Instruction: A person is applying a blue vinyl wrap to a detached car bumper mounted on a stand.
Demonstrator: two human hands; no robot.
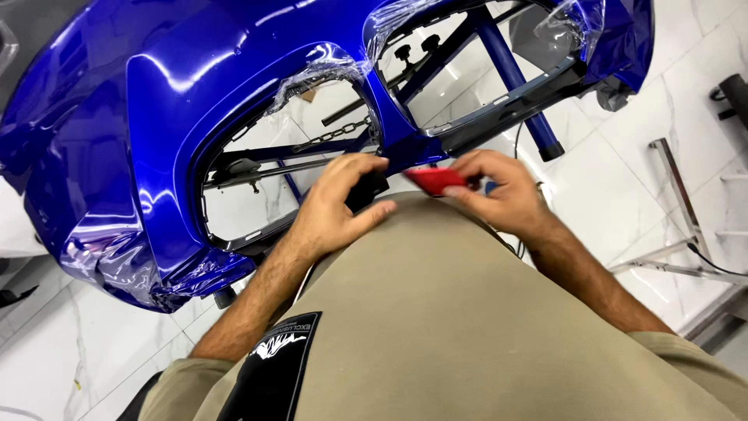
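Observation:
A glossy blue car bumper [156,117] rests on a blue stand, its two grille openings facing me, with clear film [327,66] peeling around their edges. My left hand [339,203] grips a small black object [366,191] at the lower edge of the bumper's centre pillar. My right hand [499,187] pinches a flat red tool [436,181] just to the right of it, close to my beige shirt. The two hands are a few centimetres apart.
The blue stand's leg [518,86] and a chain [335,134] show through the openings. White marble floor tiles [608,195] lie below. A metal frame [678,195] stands at the right. A dark object [736,93] sits at the far right edge.

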